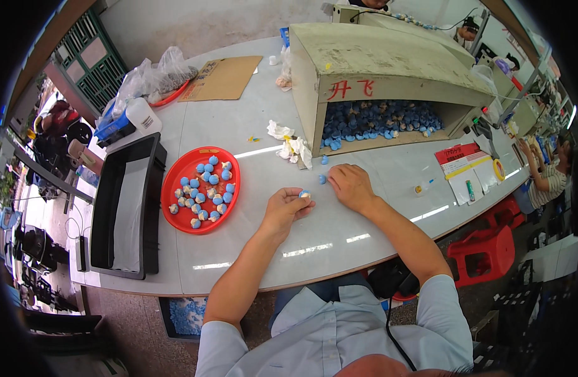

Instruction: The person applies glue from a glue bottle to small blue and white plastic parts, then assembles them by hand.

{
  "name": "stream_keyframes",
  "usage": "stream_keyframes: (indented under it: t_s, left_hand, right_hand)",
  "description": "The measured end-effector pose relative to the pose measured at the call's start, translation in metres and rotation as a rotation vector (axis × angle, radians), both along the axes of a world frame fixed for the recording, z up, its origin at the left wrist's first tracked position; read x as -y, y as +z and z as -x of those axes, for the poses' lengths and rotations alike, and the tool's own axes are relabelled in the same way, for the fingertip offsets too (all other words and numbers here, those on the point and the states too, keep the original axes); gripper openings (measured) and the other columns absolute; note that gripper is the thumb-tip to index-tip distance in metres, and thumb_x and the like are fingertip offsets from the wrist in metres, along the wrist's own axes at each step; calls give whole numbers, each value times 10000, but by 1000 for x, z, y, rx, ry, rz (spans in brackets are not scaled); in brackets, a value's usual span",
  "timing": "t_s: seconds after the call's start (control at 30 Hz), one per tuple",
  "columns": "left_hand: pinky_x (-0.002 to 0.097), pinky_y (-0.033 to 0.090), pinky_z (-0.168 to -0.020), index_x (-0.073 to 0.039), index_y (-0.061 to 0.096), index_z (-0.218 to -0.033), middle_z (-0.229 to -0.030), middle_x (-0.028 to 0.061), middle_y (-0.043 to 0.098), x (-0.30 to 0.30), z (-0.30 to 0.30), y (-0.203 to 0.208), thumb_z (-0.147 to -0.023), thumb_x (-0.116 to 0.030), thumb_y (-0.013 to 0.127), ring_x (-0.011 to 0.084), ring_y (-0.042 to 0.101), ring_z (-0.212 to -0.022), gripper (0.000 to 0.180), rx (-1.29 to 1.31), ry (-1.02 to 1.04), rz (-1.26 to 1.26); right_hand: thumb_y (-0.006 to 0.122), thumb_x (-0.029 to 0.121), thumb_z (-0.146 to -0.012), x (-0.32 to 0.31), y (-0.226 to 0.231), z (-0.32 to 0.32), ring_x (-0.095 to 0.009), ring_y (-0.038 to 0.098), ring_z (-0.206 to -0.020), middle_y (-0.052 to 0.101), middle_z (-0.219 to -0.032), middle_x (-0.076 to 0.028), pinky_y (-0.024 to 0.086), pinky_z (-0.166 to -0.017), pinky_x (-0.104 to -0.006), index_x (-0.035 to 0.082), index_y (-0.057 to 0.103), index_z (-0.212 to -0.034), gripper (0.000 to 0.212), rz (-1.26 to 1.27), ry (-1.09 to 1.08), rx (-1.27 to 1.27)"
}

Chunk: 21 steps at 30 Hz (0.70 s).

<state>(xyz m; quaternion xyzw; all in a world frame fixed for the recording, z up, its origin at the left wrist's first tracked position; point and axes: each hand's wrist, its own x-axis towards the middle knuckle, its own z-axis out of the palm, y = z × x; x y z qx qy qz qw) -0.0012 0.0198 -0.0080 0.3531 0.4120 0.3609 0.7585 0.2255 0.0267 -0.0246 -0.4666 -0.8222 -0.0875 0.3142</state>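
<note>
My left hand [285, 210] is closed, with thumb and fingers pinching a small round blue-and-cream piece [304, 195]. To its right, my right hand [352, 186] is curled low over the table, its fingertips pressed together at a small blue cap-like piece [322, 180]. Just beyond lies another small blue piece [324, 160]. A red round tray [233, 164] left of my hands carries several blue-and-cream balls [199, 198]. Many blue pieces [380, 119] are heaped inside the open front of a beige box-shaped housing [389, 60].
A black rectangular tray [152, 207] stands at the table's left. Crumpled white tissue [294, 148] lies before the housing. Flat cardboard [221, 78] and plastic bags [154, 78] are at the back left. A red-and-white paper [460, 164] and yellow tape roll [499, 169] lie right, beyond a red stool [484, 254].
</note>
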Motion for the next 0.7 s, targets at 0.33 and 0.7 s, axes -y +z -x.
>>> stream_keyframes:
  t_s: [0.33, 0.7]
  left_hand:
    - [278, 561, -799, 23, 497, -1116, -1016, 113, 632, -4, 3, 0, -876, -33, 660, 206, 662, -928, 296, 2, 135, -1]
    - [283, 556, -841, 23, 474, -1135, -1021, 115, 638, -1, -2, -1, -882, -37, 672, 201, 664, -940, 327, 26, 93, 20]
  right_hand:
    - [672, 77, -802, -1, 23, 11, -284, 575, -1042, 616, -1044, -83, 471, -869, -380, 78, 648, -1030, 230, 267, 18, -138]
    - [720, 243, -876, 4, 37, 30, -84, 542, -583, 596, -747, -9, 436, -511, -233, 44, 608, -916, 232, 1023, -52, -1015]
